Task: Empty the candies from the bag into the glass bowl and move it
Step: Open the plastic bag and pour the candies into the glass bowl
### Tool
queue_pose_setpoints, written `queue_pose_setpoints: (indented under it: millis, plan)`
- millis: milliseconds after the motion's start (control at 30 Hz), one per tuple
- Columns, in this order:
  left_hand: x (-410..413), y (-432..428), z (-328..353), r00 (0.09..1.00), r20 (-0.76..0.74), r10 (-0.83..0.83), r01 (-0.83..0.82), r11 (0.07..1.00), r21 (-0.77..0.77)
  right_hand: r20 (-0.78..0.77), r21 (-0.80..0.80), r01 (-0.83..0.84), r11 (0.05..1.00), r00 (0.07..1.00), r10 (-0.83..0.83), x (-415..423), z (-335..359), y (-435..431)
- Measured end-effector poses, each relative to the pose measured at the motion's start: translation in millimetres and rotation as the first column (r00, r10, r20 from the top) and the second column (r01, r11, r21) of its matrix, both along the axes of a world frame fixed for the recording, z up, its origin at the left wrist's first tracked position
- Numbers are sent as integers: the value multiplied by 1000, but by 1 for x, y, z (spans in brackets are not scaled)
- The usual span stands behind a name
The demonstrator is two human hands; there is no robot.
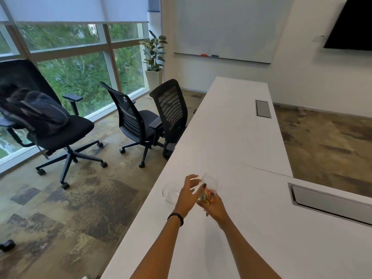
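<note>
Head view, right hand (213,208) holding candy bag (209,190), glass bowl (171,192) beside

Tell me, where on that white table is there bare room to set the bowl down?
Nearly everywhere: the table is bare between the hands and the far cable hatch, and nearer the camera too. It is crowded only where the left hand, right hand, bag and glass bowl cluster.

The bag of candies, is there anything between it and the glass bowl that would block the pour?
Nothing on the table lies between them. The bag is held up in the right hand, just right of the glass bowl. Only the left hand, fingers at the bag's top, sits over the bowl's near right side.
</note>
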State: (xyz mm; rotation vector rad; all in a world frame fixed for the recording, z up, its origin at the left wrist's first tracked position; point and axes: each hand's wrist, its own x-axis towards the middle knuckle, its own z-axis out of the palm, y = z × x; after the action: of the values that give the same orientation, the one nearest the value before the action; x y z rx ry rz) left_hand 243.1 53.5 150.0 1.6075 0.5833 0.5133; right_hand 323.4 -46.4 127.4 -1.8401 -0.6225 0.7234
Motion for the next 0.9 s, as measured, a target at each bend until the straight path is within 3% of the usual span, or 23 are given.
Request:
queue_pose_setpoints:
  millis: [133,333,567,900]
  plan:
    - [5,-5,-12,989,-49,-138,138,990,3,18,13,24,1000,1000,-24,9,3,-3]
    - [22,-7,-12,982,-61,-179,180,984,17,-54,74,75,994,996,-71,19,-2,-13]
    - [46,-7,-16,988,-46,-149,150,988,19,-112,122,49,991,993,-36,38,5,-17]
    - [44,23,-44,995,-82,-53,47,996,-72,-64,-6,46,999,997,-47,46,-15,17]
